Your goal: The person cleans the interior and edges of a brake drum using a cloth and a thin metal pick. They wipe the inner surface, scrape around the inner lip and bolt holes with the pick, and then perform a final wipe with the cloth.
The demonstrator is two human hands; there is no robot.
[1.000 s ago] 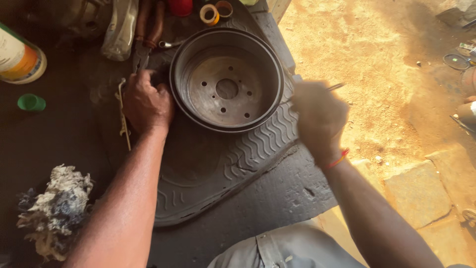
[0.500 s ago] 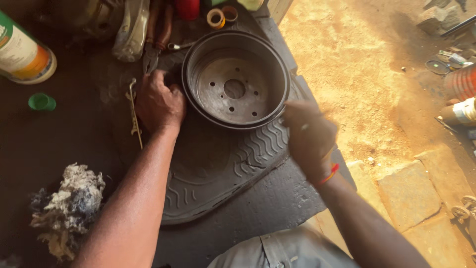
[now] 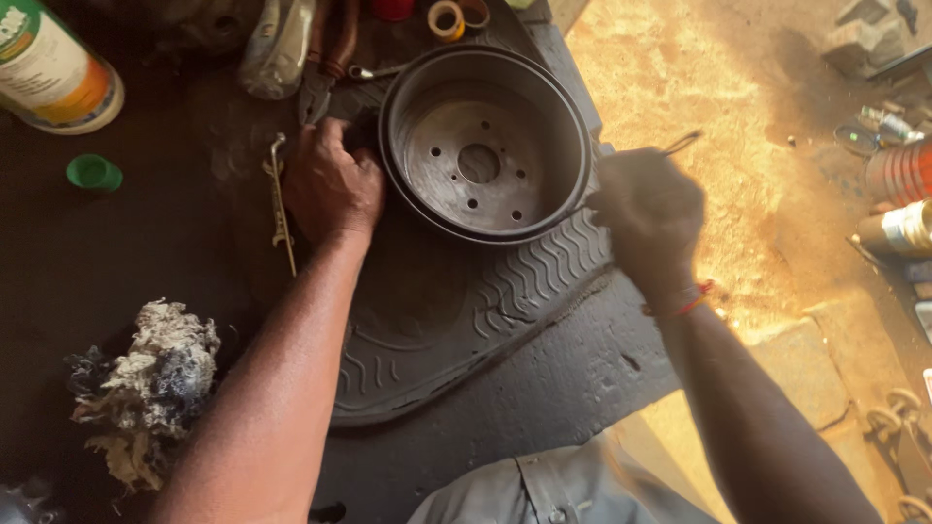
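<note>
1. The right hand (image 3: 649, 215) was motion-blurred; the thin tool (image 3: 680, 146) in it could not be identified.
2. The left hand (image 3: 332, 184) hid its own fingertips against the brake drum (image 3: 485, 141).
3. Far left of that hand, the can (image 3: 53, 68) was cut off by the frame edge.

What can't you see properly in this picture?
- Head view: the right hand is motion-blurred, so the thin tool it grips cannot be identified.
- The left hand covers part of the brake drum rim.
- The can is cut off by the frame's top-left edge.
</note>
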